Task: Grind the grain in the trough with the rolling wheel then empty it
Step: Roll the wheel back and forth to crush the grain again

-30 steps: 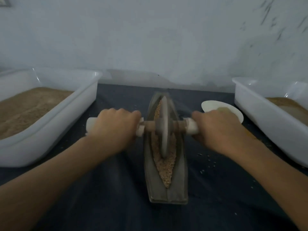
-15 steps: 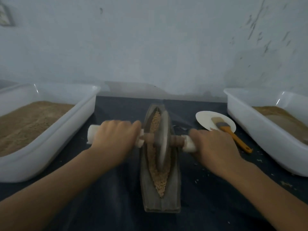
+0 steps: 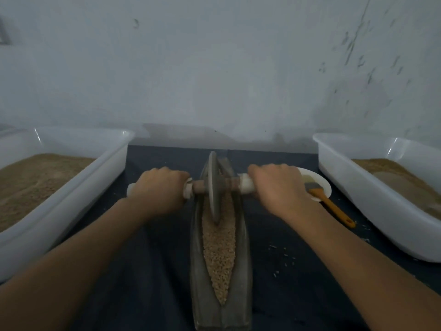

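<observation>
A long, boat-shaped grey trough (image 3: 244, 271) lies lengthwise on the dark cloth, its groove filled with tan grain (image 3: 218, 254). The grey rolling wheel (image 3: 213, 187) stands on edge in the groove, near the trough's far end. A wooden axle with white handle ends runs through it. My left hand (image 3: 158, 189) grips the left handle and my right hand (image 3: 276, 186) grips the right handle. The far tip of the trough is hidden behind the wheel.
A white tub (image 3: 71, 187) holding brown grain stands at the left, and another white tub (image 3: 372, 194) with ground grain at the right. A white dish (image 3: 322, 185) with an orange-handled brush (image 3: 331, 206) lies beside my right hand. Loose grains dot the cloth.
Both hands have pushed the wheel away from me, from the trough's middle toward its far end. More grain now shows in the near part of the groove.
</observation>
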Available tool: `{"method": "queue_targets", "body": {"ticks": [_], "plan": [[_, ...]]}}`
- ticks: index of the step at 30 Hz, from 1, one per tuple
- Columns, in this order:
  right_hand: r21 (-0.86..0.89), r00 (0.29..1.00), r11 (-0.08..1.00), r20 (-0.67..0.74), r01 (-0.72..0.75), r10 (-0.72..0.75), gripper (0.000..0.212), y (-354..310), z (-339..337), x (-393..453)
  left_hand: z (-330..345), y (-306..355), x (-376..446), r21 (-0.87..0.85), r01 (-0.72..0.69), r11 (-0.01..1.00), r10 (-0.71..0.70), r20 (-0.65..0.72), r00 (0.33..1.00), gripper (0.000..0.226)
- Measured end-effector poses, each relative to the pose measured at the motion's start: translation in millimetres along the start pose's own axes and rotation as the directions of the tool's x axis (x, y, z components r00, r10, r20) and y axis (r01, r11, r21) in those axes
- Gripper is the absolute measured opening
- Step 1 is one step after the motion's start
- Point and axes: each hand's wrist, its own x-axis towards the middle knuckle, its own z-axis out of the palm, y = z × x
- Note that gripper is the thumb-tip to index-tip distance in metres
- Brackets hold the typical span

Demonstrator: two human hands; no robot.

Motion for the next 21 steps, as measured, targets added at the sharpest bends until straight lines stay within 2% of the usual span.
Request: {"method": "queue_targets", "body": {"ticks": [3, 8, 11, 14, 18, 21], "plan": [[0.027, 1.0, 0.999, 0.008, -0.027, 0.027, 0.02, 3, 8, 21, 9, -5, 16, 0.0, -0.008, 1.0, 0.008, -0.065, 0.998, 0.03], [0.016, 1.0, 0.999, -0.002, 0.03, -0.03, 0.02, -2, -3, -14, -6, 7, -16, 0.085, -0.001, 0.996, 0.005, -0.036, 0.999, 0.024], [0.076, 0.993, 0.991, 0.039, 0.11, -0.114, 0.028, -2, -18, -52, -26, 20, -50, 0.16, -0.026, 0.987, 0.023, 0.016, 1.0, 0.029], [0.146, 0.987, 0.977, -0.042, 0.157, -0.152, 0.043, -1, -31, -83, -44, 28, -79, 0.234, -0.059, 0.971, 0.052, 0.032, 0.998, 0.032], [0.165, 0.992, 0.979, 0.008, 0.121, -0.123, 0.041, -2, -28, -89, -52, 33, -83, 0.28, -0.043, 0.959, 0.031, 0.048, 0.998, 0.036], [0.108, 0.996, 0.992, 0.061, 0.057, -0.064, 0.035, -4, -15, -66, -40, 32, -58, 0.243, -0.008, 0.97, 0.004, 0.015, 1.0, 0.03]]}}
